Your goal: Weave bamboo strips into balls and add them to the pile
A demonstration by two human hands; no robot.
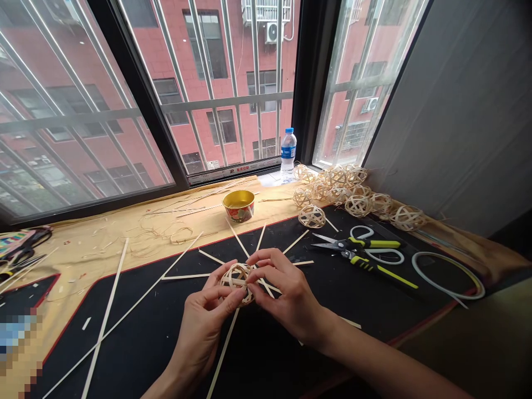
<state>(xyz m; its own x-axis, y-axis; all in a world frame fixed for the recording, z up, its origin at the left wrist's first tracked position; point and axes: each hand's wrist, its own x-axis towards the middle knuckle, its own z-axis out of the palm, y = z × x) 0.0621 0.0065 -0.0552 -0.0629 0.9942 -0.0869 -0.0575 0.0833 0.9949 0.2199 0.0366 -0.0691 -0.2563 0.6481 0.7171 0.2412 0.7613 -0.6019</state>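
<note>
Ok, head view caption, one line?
Left hand and right hand hold a woven rattan ball above loose strips on a black mat.

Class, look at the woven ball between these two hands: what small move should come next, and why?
Probably tuck the strip under the right hand through a nearby crossing of the woven ball: the left hand steadies it, and its weave looks more open than the balls on the sill.

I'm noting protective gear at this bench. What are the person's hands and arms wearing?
The left hand and right hand are bare, with no gloves, rings or watch visible. The right forearm shows no sleeve either.
</note>
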